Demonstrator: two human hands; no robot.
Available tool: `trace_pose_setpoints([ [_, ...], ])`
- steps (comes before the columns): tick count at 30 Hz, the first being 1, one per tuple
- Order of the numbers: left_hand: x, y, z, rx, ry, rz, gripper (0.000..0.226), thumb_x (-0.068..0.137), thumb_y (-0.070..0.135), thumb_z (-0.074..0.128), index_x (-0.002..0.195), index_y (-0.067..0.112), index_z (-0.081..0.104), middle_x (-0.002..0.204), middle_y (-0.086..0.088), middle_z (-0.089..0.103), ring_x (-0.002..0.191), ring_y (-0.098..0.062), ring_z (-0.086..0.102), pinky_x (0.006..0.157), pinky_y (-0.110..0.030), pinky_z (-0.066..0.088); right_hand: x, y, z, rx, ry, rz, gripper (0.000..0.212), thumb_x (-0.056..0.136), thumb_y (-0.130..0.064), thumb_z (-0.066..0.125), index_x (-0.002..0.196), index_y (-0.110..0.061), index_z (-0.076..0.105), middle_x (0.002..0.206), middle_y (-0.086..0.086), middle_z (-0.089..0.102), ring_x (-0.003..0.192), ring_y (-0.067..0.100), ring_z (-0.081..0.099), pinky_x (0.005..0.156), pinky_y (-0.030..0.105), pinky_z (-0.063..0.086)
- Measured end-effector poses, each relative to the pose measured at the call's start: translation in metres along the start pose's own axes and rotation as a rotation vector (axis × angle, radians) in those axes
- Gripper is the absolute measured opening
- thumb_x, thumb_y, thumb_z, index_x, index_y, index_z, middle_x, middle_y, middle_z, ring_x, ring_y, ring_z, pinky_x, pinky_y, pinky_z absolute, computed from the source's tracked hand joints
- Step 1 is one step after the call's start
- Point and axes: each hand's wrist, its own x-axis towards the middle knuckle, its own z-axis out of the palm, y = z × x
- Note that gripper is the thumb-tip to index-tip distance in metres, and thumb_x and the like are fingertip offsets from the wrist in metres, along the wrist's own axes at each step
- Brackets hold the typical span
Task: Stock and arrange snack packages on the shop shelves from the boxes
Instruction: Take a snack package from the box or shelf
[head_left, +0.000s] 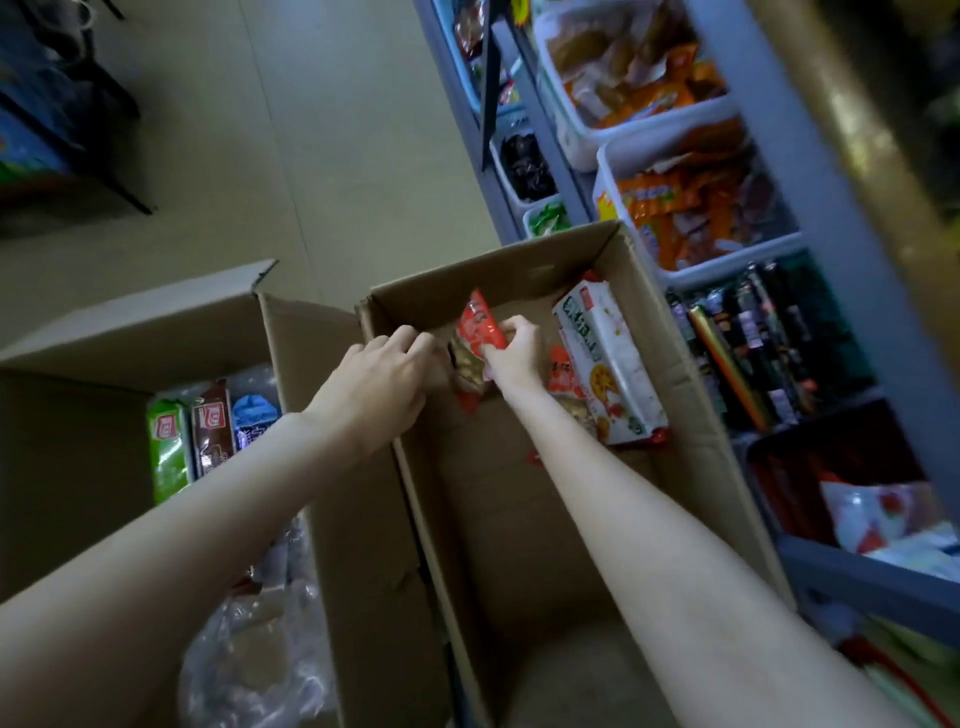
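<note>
Both hands reach into the open cardboard box (519, 467) in the middle of the floor. The right hand (514, 351) pinches a small red snack packet (480, 327) between thumb and curled fingers, holding it upright above the box bottom. The left hand (382, 379) comes in just beside it, fingers bent toward the lower part of the same packet; whether they actually grip it is hidden behind the knuckles. Right of the right hand, a long white biscuit pack (608, 364) leans against the box wall, with an orange packet (563, 374) partly covered between it and the wrist. Left of the left arm stands a second box (291, 364), holding green, brown and blue packs (213, 426) and crumpled clear plastic (249, 649), cut off below. Beyond the right hand, the shelves (831, 218) carry white bins of orange snacks (691, 208), blurred and partly out of frame.
</note>
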Motion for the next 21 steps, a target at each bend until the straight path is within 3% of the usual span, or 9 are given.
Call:
trace_pose_setpoints([
  [4, -0.005, 0.023, -0.037, -0.400, 0.052, -0.088, 0.069, 0.082, 0.013, 0.063, 0.142, 0.010, 0.029, 0.136, -0.009, 0.039, 0.111, -0.030, 0.055, 0.094, -0.037, 0.043, -0.052, -0.050, -0.105, -0.115, -0.067, -0.285, 0.020, 0.075, -0.009, 0.073, 0.093, -0.009, 0.065, 0.095, 0.009, 0.069, 0.091, 0.023, 0.063, 0.080, 0.036, 0.050],
  [7, -0.022, 0.053, -0.073, -0.616, 0.087, 0.056, 0.084, 0.069, 0.024, 0.077, 0.139, 0.007, 0.035, 0.137, -0.012, 0.045, 0.117, -0.025, 0.052, 0.094, -0.032, 0.044, -0.108, -0.091, -0.186, -0.144, -0.108, -0.381, 0.025, 0.072, -0.011, 0.078, 0.090, -0.015, 0.062, 0.089, 0.004, 0.067, 0.083, 0.018, 0.061, 0.075, 0.031, 0.046],
  [11, -0.065, 0.097, -0.133, -0.865, 0.037, 0.341, 0.052, 0.061, 0.028, 0.083, 0.107, 0.038, 0.060, 0.107, 0.007, 0.069, 0.100, -0.010, 0.063, 0.094, -0.038, 0.049, -0.210, -0.148, -0.282, -0.080, -0.036, -0.493, 0.033, 0.067, -0.008, 0.083, 0.086, -0.019, 0.058, 0.084, 0.002, 0.065, 0.072, 0.009, 0.059, 0.069, 0.025, 0.046],
  [13, -0.092, 0.124, -0.172, -0.900, 0.063, 0.461, 0.042, 0.062, 0.029, 0.083, 0.096, 0.044, 0.064, 0.099, 0.013, 0.071, 0.096, -0.008, 0.066, 0.089, -0.034, 0.051, -0.268, -0.170, -0.326, -0.144, 0.110, -0.570, 0.034, 0.070, -0.011, 0.081, 0.097, -0.016, 0.061, 0.088, -0.001, 0.064, 0.072, 0.005, 0.057, 0.067, 0.013, 0.041],
  [15, -0.121, 0.154, -0.212, -0.913, 0.106, 0.555, 0.039, 0.068, 0.018, 0.082, 0.096, 0.037, 0.063, 0.091, 0.021, 0.071, 0.087, 0.003, 0.065, 0.082, -0.024, 0.051, -0.325, -0.185, -0.367, -0.263, 0.294, -0.636, 0.041, 0.076, -0.016, 0.077, 0.112, -0.015, 0.059, 0.103, -0.001, 0.064, 0.090, 0.009, 0.058, 0.072, 0.011, 0.037],
  [18, -0.162, 0.209, -0.264, -0.888, 0.221, 0.715, 0.039, 0.068, 0.018, 0.081, 0.098, 0.032, 0.059, 0.085, 0.017, 0.070, 0.078, 0.009, 0.062, 0.076, -0.014, 0.050, -0.405, -0.192, -0.421, -0.396, 0.575, -0.728, 0.054, 0.082, -0.022, 0.072, 0.130, -0.012, 0.048, 0.126, 0.004, 0.054, 0.117, 0.019, 0.050, 0.097, 0.023, 0.036],
  [21, -0.204, 0.270, -0.296, -0.869, 0.283, 0.845, 0.038, 0.072, 0.020, 0.080, 0.101, 0.034, 0.059, 0.089, 0.016, 0.069, 0.072, -0.003, 0.062, 0.067, -0.020, 0.051, -0.472, -0.175, -0.466, -0.547, 0.918, -0.824, 0.050, 0.084, -0.029, 0.065, 0.127, -0.009, 0.049, 0.125, 0.007, 0.050, 0.117, 0.022, 0.045, 0.101, 0.028, 0.033],
])
